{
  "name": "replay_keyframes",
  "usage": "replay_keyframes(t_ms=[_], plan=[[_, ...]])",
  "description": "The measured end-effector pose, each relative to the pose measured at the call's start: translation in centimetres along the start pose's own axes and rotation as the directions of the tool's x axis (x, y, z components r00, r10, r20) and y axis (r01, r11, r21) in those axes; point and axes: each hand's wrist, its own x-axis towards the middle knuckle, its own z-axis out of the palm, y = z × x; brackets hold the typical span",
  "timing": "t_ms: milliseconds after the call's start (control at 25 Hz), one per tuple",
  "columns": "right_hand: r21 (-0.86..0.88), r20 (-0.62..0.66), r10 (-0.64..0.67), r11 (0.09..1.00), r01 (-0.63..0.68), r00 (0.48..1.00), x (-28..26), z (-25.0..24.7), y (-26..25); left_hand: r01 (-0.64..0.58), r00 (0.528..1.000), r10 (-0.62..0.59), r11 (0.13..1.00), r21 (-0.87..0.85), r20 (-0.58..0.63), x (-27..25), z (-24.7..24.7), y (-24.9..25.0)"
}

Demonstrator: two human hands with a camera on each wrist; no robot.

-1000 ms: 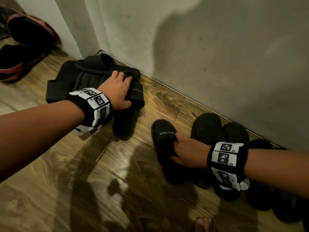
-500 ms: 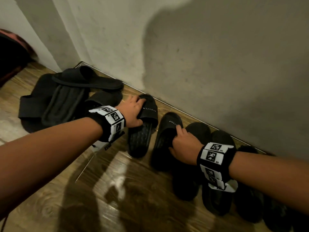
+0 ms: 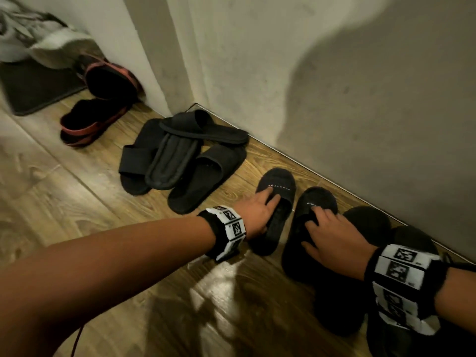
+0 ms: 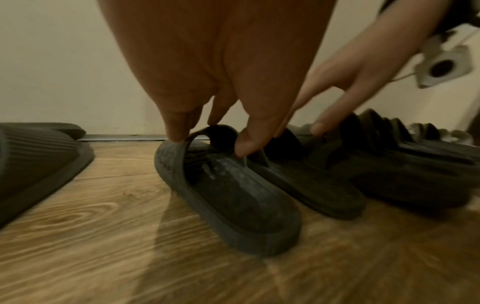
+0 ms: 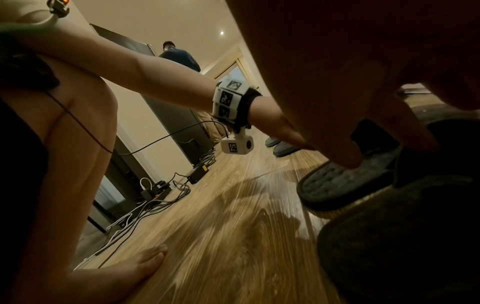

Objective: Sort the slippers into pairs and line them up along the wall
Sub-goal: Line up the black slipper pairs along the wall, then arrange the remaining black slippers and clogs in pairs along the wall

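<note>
Two matching black slippers stand side by side, toes toward the wall (image 3: 334, 86). My left hand (image 3: 260, 210) holds the left slipper (image 3: 278, 181). In the left wrist view its thumb and fingers (image 4: 179, 131) pinch the strap of that slipper (image 4: 233, 195). My right hand (image 3: 329, 233) lies on the right slipper (image 3: 322, 199), straight fingers touching its strap (image 4: 319, 127). A loose heap of black slides (image 3: 180, 153) lies to the left in the wall's corner. More dark slippers (image 3: 368, 222) are lined up along the wall at the right, partly hidden by my right wrist.
Red-and-black sandals (image 3: 98, 112) and a dark mat (image 3: 33, 88) lie at the far left. Cables and a power adapter (image 5: 155, 185) trail on the wooden floor (image 3: 128, 228) behind me. Another person (image 5: 179, 57) stands far back. My bare foot (image 5: 145, 265) rests on the floor.
My left hand has brought its slipper from the heap rightward, setting it beside the slipper under my right hand. Both now sit nearer the wall.
</note>
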Motion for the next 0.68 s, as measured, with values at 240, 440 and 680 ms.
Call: replay_keyframes(t_ms=[240,440,680], plan=[[-0.04,0.001,-0.049,0.998,0.049,0.999,0.6,-1.2,-1.8,0.022,0.998,-0.016,0.992,0.121,-0.055,-3.3,0.2,-3.9],[-0.054,0.015,-0.065,0.996,0.065,0.998,0.1,-1.4,-2.9,0.29,0.956,-0.291,0.938,0.191,-0.025,-7.1,1.4,-11.0],[-0.104,0.052,-0.071,0.992,0.076,0.996,-0.4,-1.2,-3.1,0.512,0.859,-0.51,0.858,0.035,-0.057,-11.5,3.0,-16.9]])
